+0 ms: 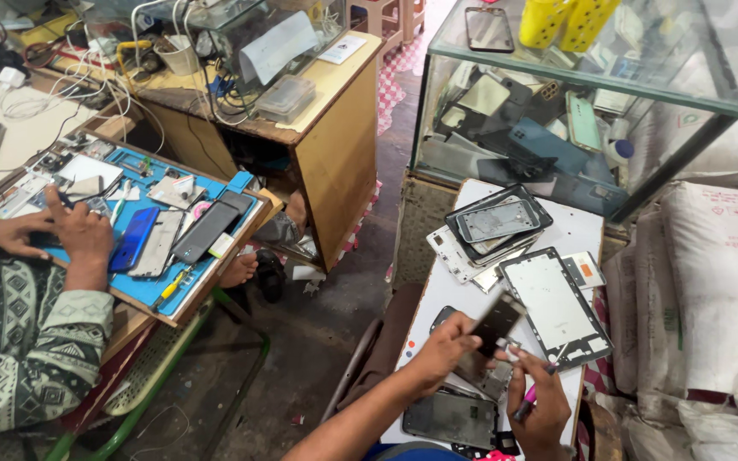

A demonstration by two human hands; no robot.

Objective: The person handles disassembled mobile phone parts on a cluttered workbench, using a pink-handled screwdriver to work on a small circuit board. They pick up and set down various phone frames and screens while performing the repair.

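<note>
My left hand grips a dark, thin phone panel and tilts it up over a white work board. My right hand is closed on a slim pink-handled tool whose tip points towards the panel's lower edge. Under both hands lie an opened phone body and a small grey part. A large tablet frame lies flat just right of the panel.
A stack of phone frames sits at the board's far end. Behind it stands a glass display case full of phone parts. White sacks are piled on the right. At the left, another person's hands rest on a blue mat with phones.
</note>
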